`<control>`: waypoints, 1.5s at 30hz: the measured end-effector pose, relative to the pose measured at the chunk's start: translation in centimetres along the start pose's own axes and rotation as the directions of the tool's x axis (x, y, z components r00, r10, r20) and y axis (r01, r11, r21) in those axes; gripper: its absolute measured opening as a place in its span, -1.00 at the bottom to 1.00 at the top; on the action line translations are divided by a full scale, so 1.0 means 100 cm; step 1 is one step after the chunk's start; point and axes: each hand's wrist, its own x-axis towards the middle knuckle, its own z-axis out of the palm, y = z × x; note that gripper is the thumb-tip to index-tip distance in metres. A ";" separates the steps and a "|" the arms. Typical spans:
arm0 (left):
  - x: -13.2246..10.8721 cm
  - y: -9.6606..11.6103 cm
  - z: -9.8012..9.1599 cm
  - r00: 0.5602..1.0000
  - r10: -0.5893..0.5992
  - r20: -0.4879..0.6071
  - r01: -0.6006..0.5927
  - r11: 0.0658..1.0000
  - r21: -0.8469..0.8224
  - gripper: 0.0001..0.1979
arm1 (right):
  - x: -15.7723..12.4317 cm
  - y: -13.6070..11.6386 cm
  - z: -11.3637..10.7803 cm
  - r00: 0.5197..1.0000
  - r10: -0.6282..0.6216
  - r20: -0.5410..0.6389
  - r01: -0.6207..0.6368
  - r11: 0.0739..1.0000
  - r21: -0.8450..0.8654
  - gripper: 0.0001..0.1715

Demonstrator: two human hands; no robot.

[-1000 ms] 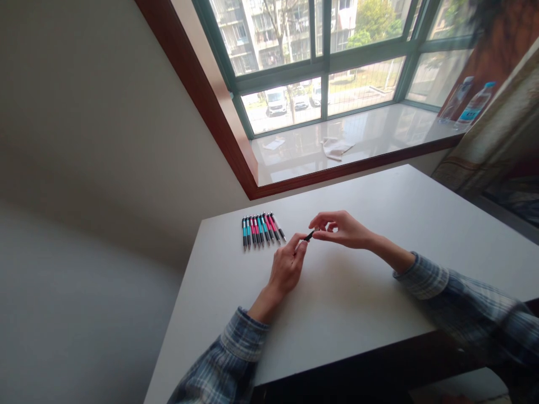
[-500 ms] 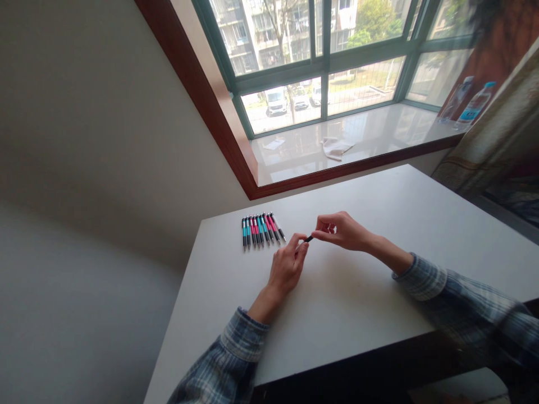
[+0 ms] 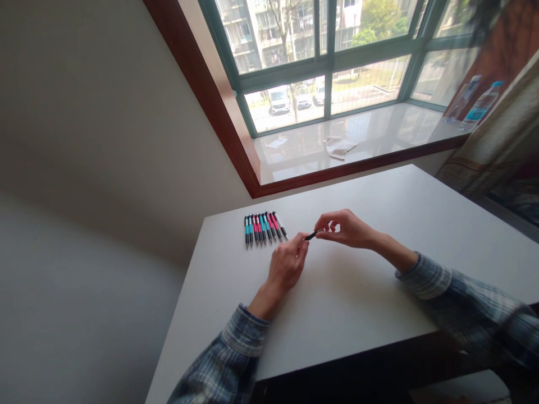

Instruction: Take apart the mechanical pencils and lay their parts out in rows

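Observation:
Between my two hands is a pen (image 3: 311, 236), of which only a short dark section shows; the rest is hidden by the fingers. My left hand (image 3: 287, 261) pinches its lower left end between thumb and fingers. At its upper right end, my right hand (image 3: 347, 229) grips with thumb and fingertips, the other fingers curled. Just left of the hands lies a row of several click pens (image 3: 264, 229), side by side on the white table (image 3: 357, 297), with teal, red and white barrels and black grips, tips toward me.
Beyond the table is a window sill (image 3: 295, 163) with a crumpled cloth (image 3: 338, 147) and a paper (image 3: 277, 143). Plastic bottles (image 3: 480, 108) stand at the sill's right end beside a curtain (image 3: 471, 146). A wall (image 3: 105, 168) borders the left side.
Slightly more of the dark pen section shows between my hands, with a thin tip near the right fingers. Both hands hold nearly the same place; the view has shifted slightly.

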 end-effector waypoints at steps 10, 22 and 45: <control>0.003 -0.004 0.006 0.998 0.049 0.028 -0.053 0.987 0.155 -0.62 | -0.001 0.004 0.000 0.999 -0.007 0.047 0.014 0.989 -0.148 -0.57; 0.003 -0.006 0.007 0.999 0.039 0.010 -0.040 0.989 0.140 -0.69 | 0.000 0.007 0.002 0.998 0.000 0.061 0.008 0.993 -0.120 -0.65; 0.002 -0.004 0.005 0.998 0.043 0.040 -0.047 0.993 0.111 -0.74 | 0.000 0.002 -0.001 0.992 -0.016 0.123 0.036 0.986 -0.164 -0.57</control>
